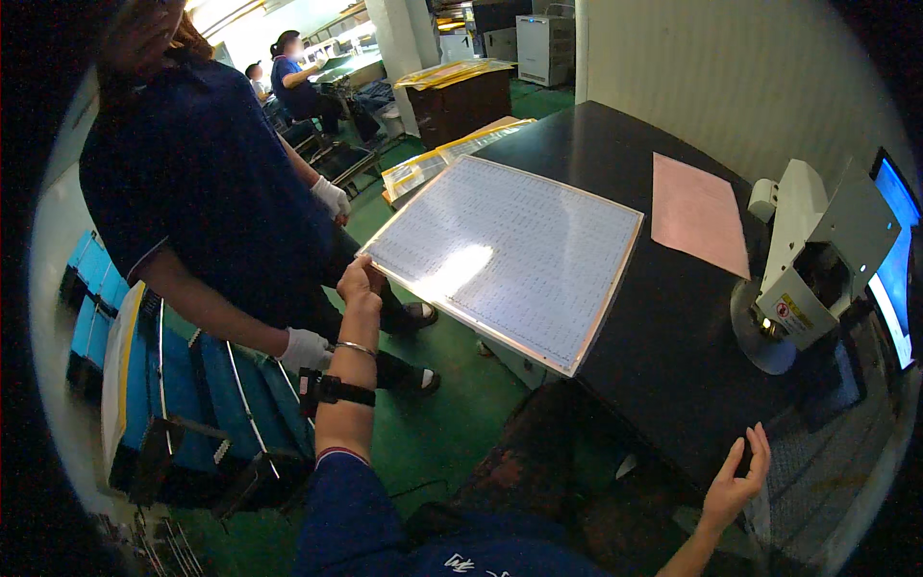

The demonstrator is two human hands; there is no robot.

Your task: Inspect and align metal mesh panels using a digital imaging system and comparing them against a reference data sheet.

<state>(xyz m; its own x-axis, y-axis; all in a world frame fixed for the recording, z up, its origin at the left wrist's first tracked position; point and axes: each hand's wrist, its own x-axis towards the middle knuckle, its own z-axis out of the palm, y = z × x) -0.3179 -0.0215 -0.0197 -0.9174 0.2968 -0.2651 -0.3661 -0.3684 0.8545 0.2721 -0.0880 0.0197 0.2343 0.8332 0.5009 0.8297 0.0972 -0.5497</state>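
Note:
A large, flat white panel (538,231) with a copper-coloured rim and rows of fine marks slants over the left part of the black table (692,356). My left hand (361,281) grips its near-left corner, fingers closed on the edge. Glare covers part of the panel's face. My right hand (738,481) is raised near the table's front edge, holding nothing, with its fingers apart. A pink sheet (697,213) lies on the table beyond the panel.
A white machine (808,260) with a round base and a lit screen (899,260) stand at the right. Close on my left is a person (212,192) in dark blue with white gloves. Blue racks (212,404) are at the lower left. Yellow-edged sheets (452,154) lie behind the panel.

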